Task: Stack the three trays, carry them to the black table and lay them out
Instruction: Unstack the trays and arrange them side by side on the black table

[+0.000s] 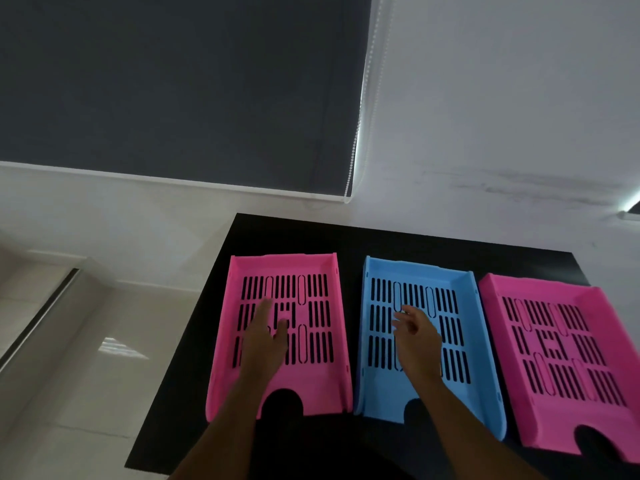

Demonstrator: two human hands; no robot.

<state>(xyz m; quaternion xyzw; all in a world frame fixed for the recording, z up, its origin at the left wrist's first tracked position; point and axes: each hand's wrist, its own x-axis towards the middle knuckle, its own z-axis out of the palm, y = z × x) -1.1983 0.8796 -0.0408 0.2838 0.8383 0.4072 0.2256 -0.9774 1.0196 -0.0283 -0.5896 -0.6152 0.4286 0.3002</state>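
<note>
Three slotted plastic trays lie side by side on the black table (298, 233). On the left is a pink tray (329, 375), in the middle a blue tray (467, 393), on the right a second pink tray (540, 420). My left hand (265, 337) hovers over or rests on the left pink tray's floor, index finger stretched forward, holding nothing. Over the blue tray, my right hand (415, 337) has its fingers loosely spread and empty. Whether either hand touches its tray I cannot tell.
A white wall (502, 98) stands behind the table, with a dark roller blind (173, 81) and its bead cord (356, 133) at the left. Pale tiled floor (104, 341) lies left of the table. The right pink tray reaches past the table's right edge in view.
</note>
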